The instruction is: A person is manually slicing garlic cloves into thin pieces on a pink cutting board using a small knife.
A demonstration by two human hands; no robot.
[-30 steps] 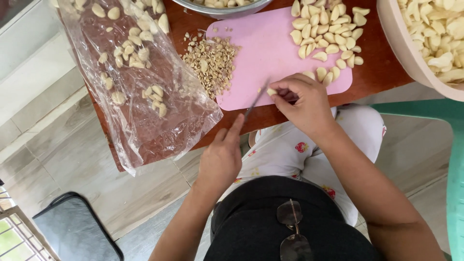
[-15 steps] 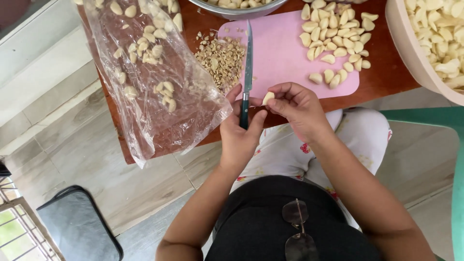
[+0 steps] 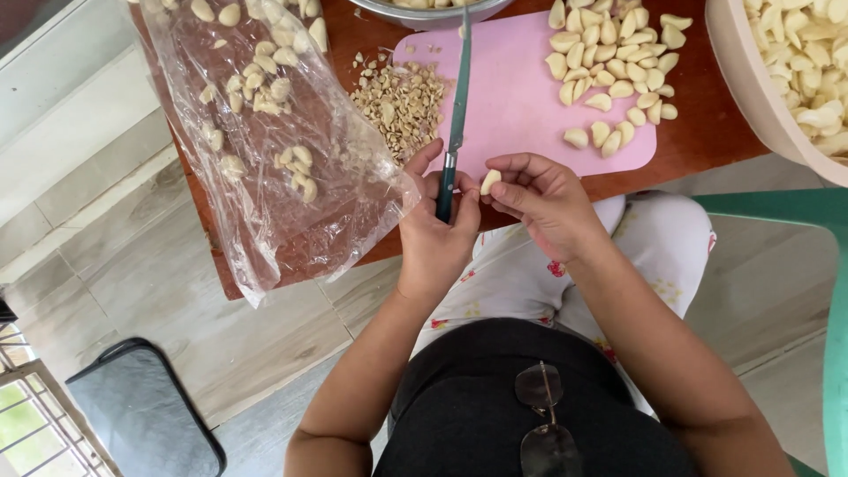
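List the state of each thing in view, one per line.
knife: gripped by left hand, blade pointing away over the board
garlic clove: peeled, pinched in right hand fingers
pink cutting board: flat, peeled cloves piled on it
plastic bag: open, cloves inside
trimmings pile: loose

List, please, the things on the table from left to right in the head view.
Clear plastic bag of garlic cloves → pile of cut-off garlic ends → knife → pink cutting board → heap of peeled cloves → beige bowl of cloves.

We see soft, even daylight and only weak shadows. The clear crinkled plastic bag [image 3: 265, 132] gives mild glare. Our picture is sharp everywhere.
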